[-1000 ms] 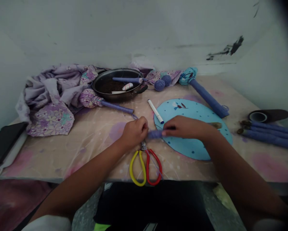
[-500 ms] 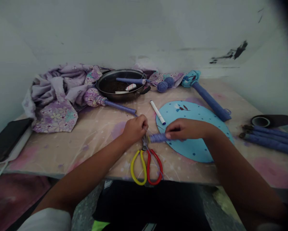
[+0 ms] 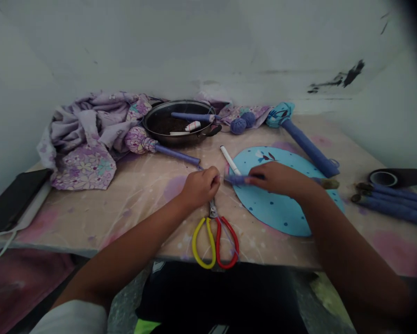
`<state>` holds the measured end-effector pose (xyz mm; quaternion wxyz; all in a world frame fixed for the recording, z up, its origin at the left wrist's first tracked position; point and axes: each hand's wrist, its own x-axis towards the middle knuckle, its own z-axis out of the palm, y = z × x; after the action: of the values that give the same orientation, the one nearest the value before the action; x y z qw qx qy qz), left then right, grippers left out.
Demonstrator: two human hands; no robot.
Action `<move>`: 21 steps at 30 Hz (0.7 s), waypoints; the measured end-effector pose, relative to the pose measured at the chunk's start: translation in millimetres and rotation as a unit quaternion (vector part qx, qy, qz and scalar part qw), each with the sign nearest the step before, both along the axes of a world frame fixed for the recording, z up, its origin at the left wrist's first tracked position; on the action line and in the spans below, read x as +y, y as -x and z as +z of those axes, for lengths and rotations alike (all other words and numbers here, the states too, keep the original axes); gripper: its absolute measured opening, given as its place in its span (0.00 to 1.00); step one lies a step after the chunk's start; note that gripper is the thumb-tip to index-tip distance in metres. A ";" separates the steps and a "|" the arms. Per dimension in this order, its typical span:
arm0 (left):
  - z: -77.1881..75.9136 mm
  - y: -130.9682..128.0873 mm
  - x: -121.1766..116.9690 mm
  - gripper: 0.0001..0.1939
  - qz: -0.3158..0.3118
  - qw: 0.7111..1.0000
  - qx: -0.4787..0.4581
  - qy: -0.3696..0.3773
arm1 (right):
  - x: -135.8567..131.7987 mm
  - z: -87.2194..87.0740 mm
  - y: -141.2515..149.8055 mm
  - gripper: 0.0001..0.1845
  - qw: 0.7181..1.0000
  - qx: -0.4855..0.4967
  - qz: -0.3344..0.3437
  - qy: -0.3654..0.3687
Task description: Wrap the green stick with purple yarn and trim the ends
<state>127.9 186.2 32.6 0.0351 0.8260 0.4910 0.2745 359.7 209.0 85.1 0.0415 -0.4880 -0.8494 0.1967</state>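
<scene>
My right hand (image 3: 280,178) is closed around a stick (image 3: 237,179) wrapped in blue-purple yarn. The stick lies roughly level, and its bare brownish end shows beyond my wrist. My left hand (image 3: 202,186) is shut in a pinch, with a thin yarn strand seeming to run from it towards the stick's near tip. Just below that hand lie scissors (image 3: 213,212) with one yellow and one red handle, their blades partly hidden. Under my right hand is a light-blue dotted oval sheet (image 3: 281,215), with a white marker (image 3: 229,159) at its left edge.
Behind my left hand lies a yarn-wrapped handle with a floral cloth head (image 3: 139,140). A dark pan (image 3: 179,139), yarn balls (image 3: 238,125) and bunched floral fabric (image 3: 83,162) sit at the back. Wrapped sticks (image 3: 393,208) and a tape roll (image 3: 384,177) are at right, a dark phone-like object (image 3: 15,199) at left.
The yarn-wrapped stick and my right hand have risen away from the scissors, and the stick's bare end now shows behind the wrist. My left hand stays pinched. The view has shifted slightly.
</scene>
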 end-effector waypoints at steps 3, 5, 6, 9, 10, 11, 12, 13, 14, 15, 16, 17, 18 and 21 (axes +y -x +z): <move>0.2 3.0 3.1 0.04 0.022 0.999 -0.020 0.012 | -21.1 9.2 6.4 0.23 0.942 0.097 0.182 0.263; -1.7 0.1 -0.4 0.04 0.005 1.000 -0.017 0.010 | -34.0 12.1 13.7 0.27 0.892 0.260 0.202 0.309; -2.8 -2.6 -3.4 0.04 -0.022 1.000 -0.008 0.006 | -37.4 12.1 17.0 0.29 0.882 0.354 0.158 0.269; -5.6 -11.4 -13.7 0.05 -0.087 0.993 0.010 -0.073 | -32.7 8.2 21.7 0.27 0.906 0.413 -0.090 -0.014; -6.0 -13.3 -16.0 0.06 -0.099 0.989 0.005 -0.109 | -27.6 6.5 21.0 0.24 0.930 0.323 -0.141 -0.109; -6.2 -14.2 -17.2 0.06 -0.104 0.984 0.001 -0.141 | -22.4 5.1 19.5 0.23 0.945 0.213 -0.170 -0.182; -6.2 -14.1 -17.1 0.06 -0.106 0.980 -0.004 -0.167 | -18.0 4.4 17.6 0.22 0.955 0.109 -0.177 -0.213; -6.0 -12.9 -16.0 0.06 -0.101 0.977 -0.010 -0.187 | -15.3 4.6 15.7 0.21 0.964 0.023 -0.157 -0.214; -5.7 -10.9 -13.8 0.06 -0.095 0.976 -0.015 -0.196 | -14.8 5.9 14.2 0.21 0.976 -0.034 -0.114 -0.182; -5.6 -8.6 -11.2 0.06 -0.087 0.977 -0.022 -0.195 | -16.7 8.2 13.2 0.22 0.990 -0.058 -0.048 -0.120; -5.5 -6.2 -8.4 0.05 -0.074 0.978 -0.032 -0.190 | -20.6 11.5 12.8 0.22 0.997 -0.053 0.034 -0.036; -5.6 -4.2 -6.1 0.05 -0.063 0.981 -0.040 -0.181 | -26.0 15.4 12.7 0.22 0.990 -0.023 0.123 0.058; -5.8 -3.1 -4.6 0.05 -0.055 0.982 -0.045 -0.173 | -32.0 19.3 12.7 0.22 0.968 0.029 0.201 0.147; -6.4 -5.9 -6.8 0.05 -0.068 0.985 -0.022 -0.157 | -45.0 25.8 12.5 0.24 0.916 0.246 0.231 0.217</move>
<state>133.8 179.5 26.3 -0.0658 0.8463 0.3839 0.3634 347.2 164.0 110.9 0.0957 -0.2111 -0.8382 0.4937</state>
